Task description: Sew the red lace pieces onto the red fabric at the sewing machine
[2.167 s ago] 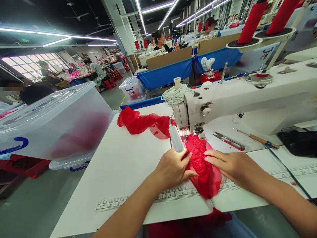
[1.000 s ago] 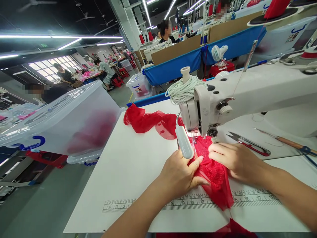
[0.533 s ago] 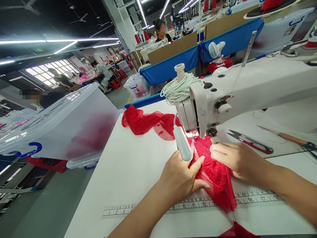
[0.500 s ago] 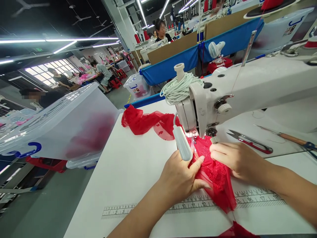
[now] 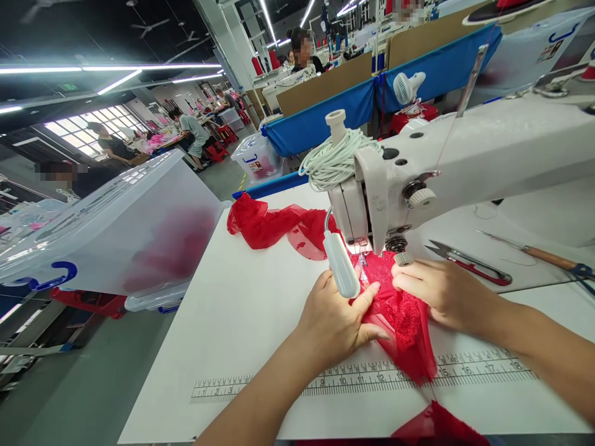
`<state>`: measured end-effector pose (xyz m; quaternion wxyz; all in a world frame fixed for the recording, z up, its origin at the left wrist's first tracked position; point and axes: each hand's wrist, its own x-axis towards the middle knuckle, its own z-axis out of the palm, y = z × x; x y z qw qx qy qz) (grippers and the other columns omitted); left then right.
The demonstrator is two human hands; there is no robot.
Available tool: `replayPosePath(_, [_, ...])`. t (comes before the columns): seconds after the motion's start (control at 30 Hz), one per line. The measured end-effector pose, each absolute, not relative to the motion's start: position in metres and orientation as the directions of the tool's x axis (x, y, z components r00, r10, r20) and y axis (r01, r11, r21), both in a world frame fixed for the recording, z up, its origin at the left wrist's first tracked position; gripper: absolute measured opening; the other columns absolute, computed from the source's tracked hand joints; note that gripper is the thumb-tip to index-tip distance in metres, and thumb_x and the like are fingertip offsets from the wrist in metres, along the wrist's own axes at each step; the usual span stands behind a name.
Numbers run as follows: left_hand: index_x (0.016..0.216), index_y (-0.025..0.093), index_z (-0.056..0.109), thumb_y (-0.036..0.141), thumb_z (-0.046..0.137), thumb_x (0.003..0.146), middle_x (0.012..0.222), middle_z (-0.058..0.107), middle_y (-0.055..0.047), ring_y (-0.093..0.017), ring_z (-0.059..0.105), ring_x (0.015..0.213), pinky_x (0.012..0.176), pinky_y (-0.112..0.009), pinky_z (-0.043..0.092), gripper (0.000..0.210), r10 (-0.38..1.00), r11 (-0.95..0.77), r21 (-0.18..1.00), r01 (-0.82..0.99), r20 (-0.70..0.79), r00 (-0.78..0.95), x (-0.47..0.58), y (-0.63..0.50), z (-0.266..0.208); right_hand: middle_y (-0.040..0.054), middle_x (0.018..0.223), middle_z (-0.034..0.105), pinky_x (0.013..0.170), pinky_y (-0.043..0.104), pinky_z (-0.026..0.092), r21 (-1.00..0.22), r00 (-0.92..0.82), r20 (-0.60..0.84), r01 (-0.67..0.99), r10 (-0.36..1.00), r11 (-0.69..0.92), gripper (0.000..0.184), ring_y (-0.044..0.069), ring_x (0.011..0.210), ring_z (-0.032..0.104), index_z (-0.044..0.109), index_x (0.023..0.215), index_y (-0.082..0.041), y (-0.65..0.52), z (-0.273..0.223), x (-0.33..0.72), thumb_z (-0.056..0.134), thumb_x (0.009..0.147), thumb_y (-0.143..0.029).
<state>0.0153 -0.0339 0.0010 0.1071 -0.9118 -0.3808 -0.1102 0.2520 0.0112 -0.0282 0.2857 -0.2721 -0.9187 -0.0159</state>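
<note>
Red sheer lace fabric (image 5: 403,322) runs under the presser foot (image 5: 363,259) of a white sewing machine (image 5: 483,148). My left hand (image 5: 332,319) lies on the fabric's left side, thumb and index finger spread apart; its other fingertips are partly behind a pale lamp-like piece (image 5: 341,265) on a bent stalk. Closed fingers of my right hand (image 5: 432,288) pinch the lace's right edge, close to the needle area. Behind the foot, more red fabric (image 5: 267,226) lies bunched on the white table (image 5: 232,322). A thread joins the front end to another red piece (image 5: 434,426) at the table edge.
Thread snips (image 5: 469,263) and a wooden-handled pointed tool (image 5: 548,255) lie right of my right hand. A printed ruler (image 5: 353,379) crosses the tabletop. At left stands a translucent bin (image 5: 116,241). Coiled pale cord (image 5: 341,158) hangs on the machine head. Co-workers sit farther back.
The red fabric has slid slightly toward the needle, and its front end and the trailing piece sit farther up the table. Both hands keep nearly the same positions. The view has shifted slightly.
</note>
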Motion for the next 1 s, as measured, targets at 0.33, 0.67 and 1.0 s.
replayPosePath(0.33, [0.132, 0.018, 0.06, 0.071, 0.036, 0.091, 0.121, 0.066, -0.016, -0.03, 0.058, 0.103, 0.091, -0.05, 0.048, 0.072, 0.688, -0.674, -0.113, 0.73, 0.264, 0.676, 0.015, -0.033, 0.001, 0.0037, 0.073, 0.056, 0.053, 0.029, 0.033, -0.17, -0.684, 0.519, 0.504, 0.512, 0.847, 0.033, 0.016, 0.063, 0.044, 0.053, 0.071, -0.02, 0.012, -0.023, 0.251, 0.032, 0.079, 0.005])
replayPosePath(0.67, [0.119, 0.006, 0.063, 0.067, 0.019, 0.096, 0.113, 0.065, -0.019, -0.032, 0.057, 0.114, 0.098, -0.051, 0.048, 0.079, 0.579, -0.774, -0.064, 0.63, 0.33, 0.745, 0.015, -0.025, 0.001, 0.0054, 0.081, 0.054, 0.061, 0.032, 0.036, -0.292, -0.721, 0.404, 0.483, 0.564, 0.826, 0.017, 0.018, 0.068, 0.044, 0.055, 0.082, -0.019, 0.009, -0.016, 0.247, 0.042, 0.089, -0.01])
replayPosePath(1.0, [0.118, 0.005, 0.061, 0.057, 0.021, 0.101, 0.096, 0.066, -0.016, -0.024, 0.063, 0.08, 0.066, -0.038, 0.056, 0.068, 0.654, -0.727, -0.016, 0.687, 0.288, 0.699, 0.02, -0.029, 0.005, 0.0042, 0.073, 0.055, 0.058, 0.031, 0.032, -0.168, -0.677, 0.536, 0.5, 0.505, 0.849, 0.03, 0.018, 0.063, 0.045, 0.056, 0.075, -0.019, 0.014, -0.02, 0.248, 0.036, 0.09, -0.004])
